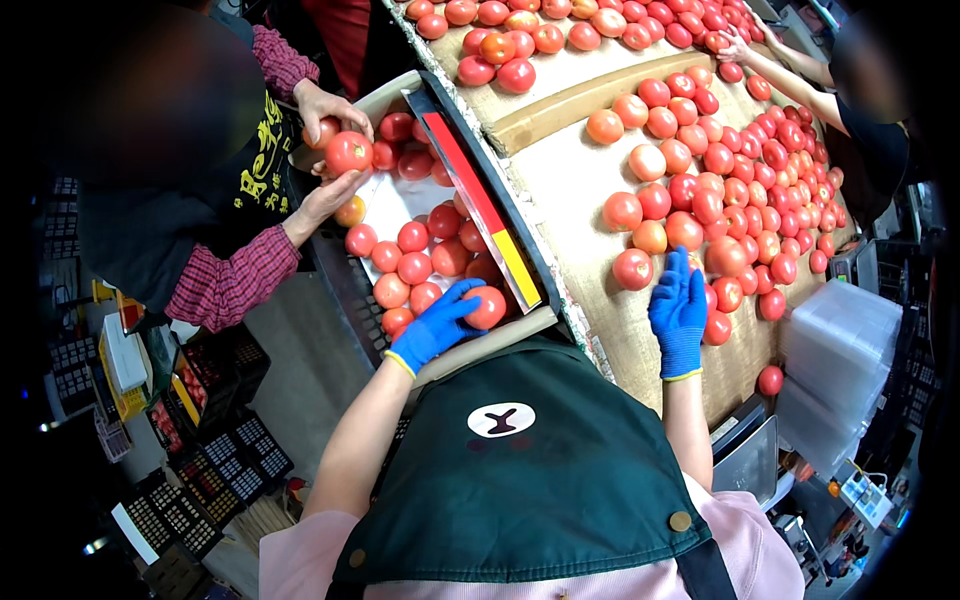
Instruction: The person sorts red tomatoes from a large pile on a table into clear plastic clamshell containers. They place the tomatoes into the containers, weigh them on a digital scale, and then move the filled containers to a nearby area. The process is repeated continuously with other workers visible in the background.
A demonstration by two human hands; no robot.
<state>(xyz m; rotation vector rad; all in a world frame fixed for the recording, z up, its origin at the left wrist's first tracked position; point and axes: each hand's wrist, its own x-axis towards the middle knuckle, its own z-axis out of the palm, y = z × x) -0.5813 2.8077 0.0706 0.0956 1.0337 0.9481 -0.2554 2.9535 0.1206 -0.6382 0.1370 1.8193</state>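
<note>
My left hand [433,328], in a blue knit glove, holds a red tomato [489,308] at the near corner of a lined crate [517,327]. More tomatoes lie inside on white paper [401,196], and a red-and-yellow strip [480,199] stands along the crate's right wall. Also gloved in blue, my right hand [677,319] is over the sorting table [566,199], fingers partly apart. Its fingertips are close to a tomato [684,229] at the left side of a broad spread of tomatoes; whether they touch it cannot be told. I see no tomato held in that hand.
At left, a co-worker's hands [330,196] hold tomatoes over the crate. Another person's hand [735,46] touches tomatoes at the far right. A wooden divider [592,97] crosses the table. Clear plastic containers [836,345] are stacked at right, beside a scale [750,457]. Black crates [244,450] stand on the floor.
</note>
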